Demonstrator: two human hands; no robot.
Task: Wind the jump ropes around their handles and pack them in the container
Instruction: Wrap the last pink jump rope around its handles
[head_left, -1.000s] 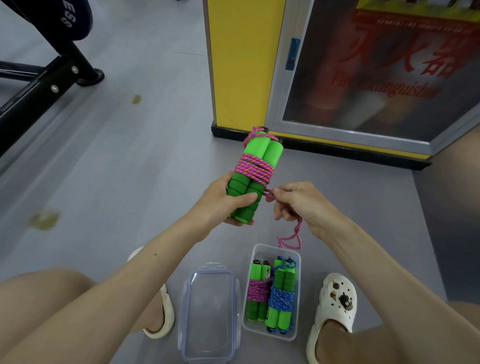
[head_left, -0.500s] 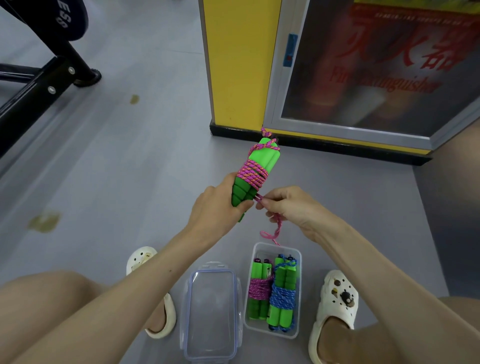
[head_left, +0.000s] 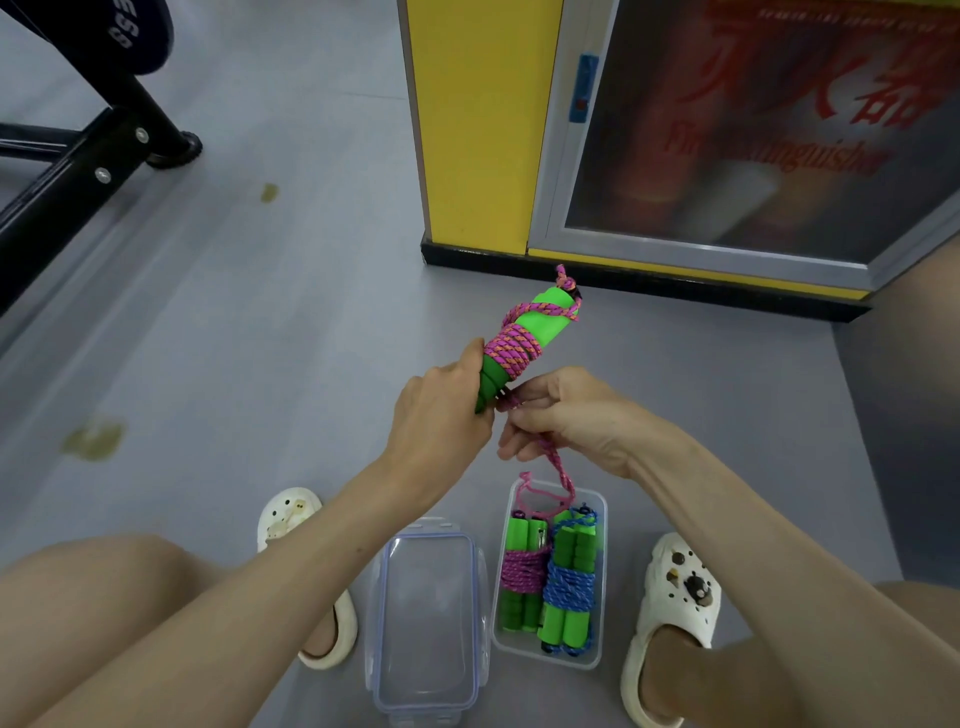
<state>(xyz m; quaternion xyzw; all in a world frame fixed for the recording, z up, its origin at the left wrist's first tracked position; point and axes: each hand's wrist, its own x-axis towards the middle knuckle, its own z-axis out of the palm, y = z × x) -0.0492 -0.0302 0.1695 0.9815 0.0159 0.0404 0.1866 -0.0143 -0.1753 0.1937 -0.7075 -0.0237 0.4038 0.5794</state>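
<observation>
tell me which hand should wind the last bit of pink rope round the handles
Probably the right. The right hand pinches the loose rope end close to the green handles; the left hand grips those handles, holding them steady.

The grey floor (head_left: 260, 312) carries a clear rectangular container (head_left: 604, 571) and, just beside it on the left, its clear lid (head_left: 426, 613) lying flat. A white clog (head_left: 291, 514) stands left of the lid and a second white clog (head_left: 680, 587) right of the container. Farther off, the floor bears a black frame foot (head_left: 174, 150), a yellow cabinet (head_left: 478, 130) on a black plinth (head_left: 675, 291), and two yellowish stains (head_left: 93, 439).
</observation>
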